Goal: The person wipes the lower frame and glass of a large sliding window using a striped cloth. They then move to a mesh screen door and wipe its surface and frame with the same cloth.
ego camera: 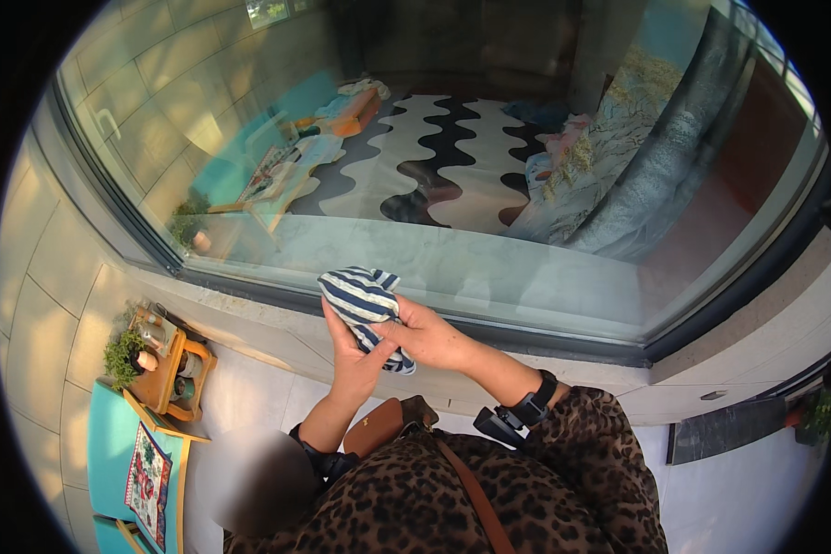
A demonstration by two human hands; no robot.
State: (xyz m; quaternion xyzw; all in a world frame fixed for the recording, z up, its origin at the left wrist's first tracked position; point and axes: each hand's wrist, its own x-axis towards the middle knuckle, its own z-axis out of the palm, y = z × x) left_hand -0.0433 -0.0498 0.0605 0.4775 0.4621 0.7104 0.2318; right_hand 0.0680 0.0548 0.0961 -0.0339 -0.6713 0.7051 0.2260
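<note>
A navy-and-white striped cloth [360, 294], bunched into a folded pad, is gripped by both my hands in front of a large window. From the left side my left hand [360, 360] supports it, fingers behind and thumb across its lower part. My right hand [422, 336] pinches the cloth from the right, its thumb near the middle. The lower end of the cloth hangs just below my hands. Beyond them is the window pane [457, 270], set in a dark frame [568, 339]; whether the cloth touches either, I cannot tell.
A stone sill [263, 315] runs below the window. At left stand a small wooden side table [163, 374] with a potted plant [123, 356] and a turquoise-cushioned bench [111, 443] with a patterned textile [149, 478]. A brown bag [374, 426] hangs at my front.
</note>
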